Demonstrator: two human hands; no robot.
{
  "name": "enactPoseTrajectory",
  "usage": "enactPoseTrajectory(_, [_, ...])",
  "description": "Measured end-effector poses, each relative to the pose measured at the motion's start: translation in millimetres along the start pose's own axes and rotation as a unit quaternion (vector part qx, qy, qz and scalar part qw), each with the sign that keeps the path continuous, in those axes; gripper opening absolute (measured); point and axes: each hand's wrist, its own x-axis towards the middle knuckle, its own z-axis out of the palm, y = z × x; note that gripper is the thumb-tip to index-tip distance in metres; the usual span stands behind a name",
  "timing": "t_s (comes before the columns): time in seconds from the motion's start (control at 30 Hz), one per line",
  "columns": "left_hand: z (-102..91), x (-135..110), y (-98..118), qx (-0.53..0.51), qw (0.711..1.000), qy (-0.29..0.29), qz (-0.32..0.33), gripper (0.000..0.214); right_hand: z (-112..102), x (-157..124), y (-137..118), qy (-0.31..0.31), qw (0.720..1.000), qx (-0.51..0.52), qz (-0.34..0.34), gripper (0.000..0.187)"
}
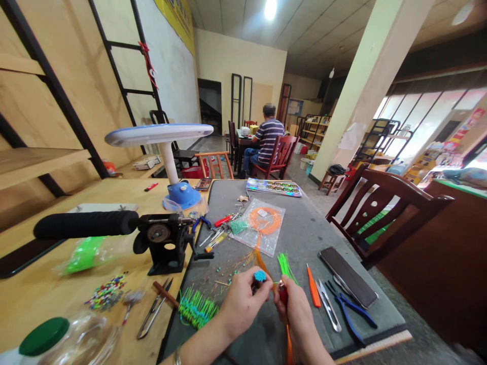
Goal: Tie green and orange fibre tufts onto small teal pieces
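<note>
My left hand [240, 302] is closed, pinching a small bundle with a bright blue, knobbly round top [260, 276]. Just beside it, my right hand [299, 310] is closed around a small red, metal-topped lighter [282, 293]. Orange strands [261, 259] run from behind the hands toward a coil of orange line [265, 220] on a clear plastic bag, and more orange hangs below the right hand. A tuft of green strands [287, 268] lies just beyond the right hand. To the left of my left forearm rests a row of green and blue knotted pieces [196, 308].
On the right lie an orange-handled tool [313, 286], thread snips [329, 306], blue pliers [350, 309] and a phone [349, 278]. A black hand-cranked device [167, 241], a blue-based lamp [181, 195] and loose beads [108, 291] occupy the left. Farther back, a person [269, 134] sits.
</note>
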Motion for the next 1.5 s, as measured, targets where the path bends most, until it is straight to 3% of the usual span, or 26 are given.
enactPoseTrajectory(0.4, [-2.8,2.5,-5.3,-0.051,0.998,0.002,-0.044,0.021,-0.7,8.6,1.0,-0.013,0.999,-0.047,0.000,0.054])
enactPoseTrajectory(0.5, [-3.6,2.7,-5.4,-0.086,0.994,0.005,-0.074,0.020,-12.0,16.4,-4.6,0.009,0.994,-0.099,-0.036,0.058])
enactPoseTrajectory(0.57, [-4.5,2.3,-5.7,-0.109,0.989,0.007,-0.099,0.020,-28.0,26.6,-11.7,0.041,0.980,-0.168,-0.097,0.057])
enactPoseTrajectory(0.63, [-5.5,1.2,-6.4,-0.135,0.983,0.001,-0.123,0.022,-47.6,40.3,-20.2,0.083,0.940,-0.273,-0.187,0.046])
enactPoseTrajectory(0.73, [-6.8,-1.1,-7.3,-0.176,0.972,-0.017,-0.153,0.025,-73.5,62.9,-29.1,0.158,0.847,-0.453,-0.230,0.028])
enactPoseTrajectory(0.9, [-8.7,-3.3,-3.6,-0.210,0.960,-0.022,-0.181,0.031,-91.0,90.9,-23.5,0.158,0.671,-0.669,-0.278,0.023])
enactPoseTrajectory(1.0, [-9.5,-4.1,0.3,-0.216,0.958,-0.022,-0.189,0.033,-93.8,99.4,-16.3,0.152,0.624,-0.711,-0.288,0.021])
enactPoseTrajectory(1.07, [-9.7,-4.7,2.0,-0.217,0.956,-0.021,-0.195,0.033,-95.2,101.5,-14.2,0.151,0.621,-0.713,-0.288,0.020])
enactPoseTrajectory(1.13, [-9.9,-4.9,2.3,-0.216,0.956,-0.020,-0.199,0.032,-95.5,99.0,-14.5,0.159,0.637,-0.693,-0.299,0.019])
enactPoseTrajectory(1.3, [-9.8,-2.2,-4.2,-0.207,0.960,-0.017,-0.190,0.024,-83.1,63.1,-20.0,0.106,0.746,-0.542,-0.372,0.025])
enactPoseTrajectory(1.37, [-8.8,-0.7,-7.7,-0.190,0.965,-0.005,-0.179,0.021,-71.9,41.2,-22.5,0.065,0.773,-0.485,-0.403,0.027])
enactPoseTrajectory(1.5, [-5.7,0.1,-10.1,-0.169,0.973,0.009,-0.157,0.022,-45.9,8.9,-24.4,-0.005,0.734,-0.467,-0.493,0.036])
